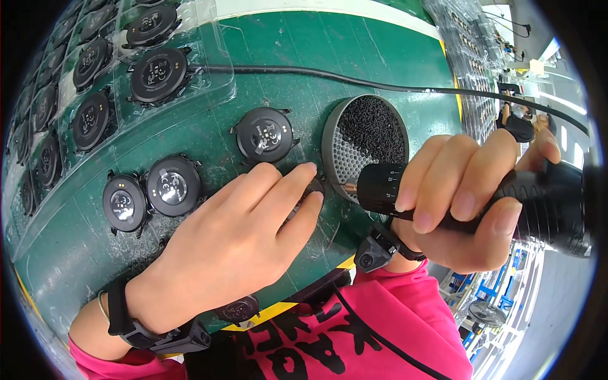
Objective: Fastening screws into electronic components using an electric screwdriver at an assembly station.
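My right hand (462, 196) is wrapped round a black electric screwdriver (379, 190), held almost level and pointing left. Its short metal bit is at the near edge of a round grey dish (327, 142). A heap of tiny black screws (373, 126) covers part of the dish's perforated plate. My left hand (244, 221) lies low over the green mat, thumb and fingers closed round a dark watch case (313, 189), mostly hidden beneath them. Beyond those fingers a black watch case (265, 135) lies back up. Two more, a left one (125, 202) and a right one (173, 185), lie beside my left hand.
Clear plastic trays (221, 82) with several watch cases fill the left side. A black cable (329, 75) crosses the far part of the green mat (285, 44). Another watch case (239, 309) lies by the near yellow-striped edge. More trays (468, 57) stand at the far right.
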The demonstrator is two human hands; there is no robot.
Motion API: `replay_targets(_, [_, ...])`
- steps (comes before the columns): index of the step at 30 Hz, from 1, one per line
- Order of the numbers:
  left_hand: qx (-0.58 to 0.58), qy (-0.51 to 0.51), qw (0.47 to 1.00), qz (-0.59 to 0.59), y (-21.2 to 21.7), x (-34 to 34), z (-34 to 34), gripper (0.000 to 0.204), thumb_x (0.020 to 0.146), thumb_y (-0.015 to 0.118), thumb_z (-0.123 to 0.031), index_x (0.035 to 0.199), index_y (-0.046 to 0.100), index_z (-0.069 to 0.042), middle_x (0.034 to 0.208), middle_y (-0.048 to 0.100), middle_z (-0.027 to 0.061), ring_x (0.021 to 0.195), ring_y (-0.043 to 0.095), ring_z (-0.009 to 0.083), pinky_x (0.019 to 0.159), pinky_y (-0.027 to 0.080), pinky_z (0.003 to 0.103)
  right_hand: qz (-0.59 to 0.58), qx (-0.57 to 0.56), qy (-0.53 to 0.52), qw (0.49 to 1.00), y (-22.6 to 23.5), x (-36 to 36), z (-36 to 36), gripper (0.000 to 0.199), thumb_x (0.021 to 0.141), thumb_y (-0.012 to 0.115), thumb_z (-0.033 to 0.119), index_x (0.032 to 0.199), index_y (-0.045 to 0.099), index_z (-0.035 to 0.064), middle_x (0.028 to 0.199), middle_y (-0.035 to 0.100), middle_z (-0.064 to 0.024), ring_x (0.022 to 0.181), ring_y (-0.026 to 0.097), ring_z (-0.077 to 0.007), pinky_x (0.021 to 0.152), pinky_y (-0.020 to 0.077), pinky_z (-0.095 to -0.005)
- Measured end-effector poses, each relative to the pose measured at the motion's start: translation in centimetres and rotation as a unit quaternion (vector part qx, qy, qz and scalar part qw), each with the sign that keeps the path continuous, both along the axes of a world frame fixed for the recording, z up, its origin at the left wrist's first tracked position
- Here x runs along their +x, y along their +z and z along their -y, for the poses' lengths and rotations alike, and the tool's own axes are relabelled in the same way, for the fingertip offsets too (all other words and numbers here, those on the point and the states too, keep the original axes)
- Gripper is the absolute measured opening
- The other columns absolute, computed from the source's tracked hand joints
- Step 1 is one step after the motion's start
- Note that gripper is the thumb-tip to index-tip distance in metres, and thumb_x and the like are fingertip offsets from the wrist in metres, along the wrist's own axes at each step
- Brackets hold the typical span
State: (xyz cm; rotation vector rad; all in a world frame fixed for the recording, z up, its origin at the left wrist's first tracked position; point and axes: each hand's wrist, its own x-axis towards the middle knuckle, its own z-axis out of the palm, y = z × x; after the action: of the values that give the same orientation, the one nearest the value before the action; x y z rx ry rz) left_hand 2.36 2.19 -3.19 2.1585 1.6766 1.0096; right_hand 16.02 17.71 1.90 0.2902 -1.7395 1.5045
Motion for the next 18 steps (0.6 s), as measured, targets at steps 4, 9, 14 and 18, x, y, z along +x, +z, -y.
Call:
replay_targets(4, [0.003, 0.004, 1.0, 0.004, -0.1, 0.0, 0.0, 0.048, 0.064, 0.076, -0.005, 0.11, 0.065, 0.002, 0.123, 0.06, 0.0171, 0.087, 0.059, 0.0299, 0.073, 0.055, 0.037, 0.012, 0.004, -0.026, 1.0, 0.0, 0.1, 0.6, 0.046, 0.098, 0.05, 0.017, 0.14, 0.033, 0.0063, 0.08, 0.049, -0.0047, 0.051, 0.051, -0.0144, 0.049, 0.0494, -0.0312])
replay_targets(9, [0.004, 0.007, 1.0, 0.002, -0.6, 0.0, 0.1, 0.047, 0.065, 0.076, -0.006, 0.11, 0.065, 0.001, 0.124, 0.059, 0.0165, 0.088, 0.06, 0.0302, 0.071, 0.055, 0.037, 0.051, 0.056, 0.026, 0.997, 0.1, 0.2, -0.2, 0.045, 0.098, 0.053, 0.017, 0.137, 0.033, 0.0074, 0.08, 0.05, -0.0045, 0.051, 0.051, -0.0145, 0.05, 0.0502, -0.0312])
replay_targets(14, [-0.011, 0.015, 1.0, 0.0, -0.6, -0.2, 0.3, 0.045, 0.066, 0.076, -0.006, 0.11, 0.065, 0.0, 0.124, 0.059, 0.0157, 0.088, 0.059, 0.0301, 0.071, 0.055, 0.037, 0.066, 0.062, 0.041, 0.995, 0.4, 0.0, -0.3, 0.045, 0.098, 0.054, 0.016, 0.138, 0.034, 0.0078, 0.08, 0.05, -0.0044, 0.051, 0.051, -0.014, 0.051, 0.05, -0.0307])
replay_targets(18, [-0.003, 0.016, 1.0, -0.01, -0.4, 0.0, 0.2, 0.043, 0.068, 0.076, -0.007, 0.109, 0.065, -0.001, 0.124, 0.058, 0.015, 0.089, 0.059, 0.0297, 0.071, 0.055, 0.036, 0.078, 0.077, 0.054, 0.992, 0.6, 0.0, -0.7, 0.046, 0.098, 0.054, 0.016, 0.139, 0.034, 0.0082, 0.08, 0.05, -0.0042, 0.052, 0.052, -0.0135, 0.051, 0.0497, -0.0301])
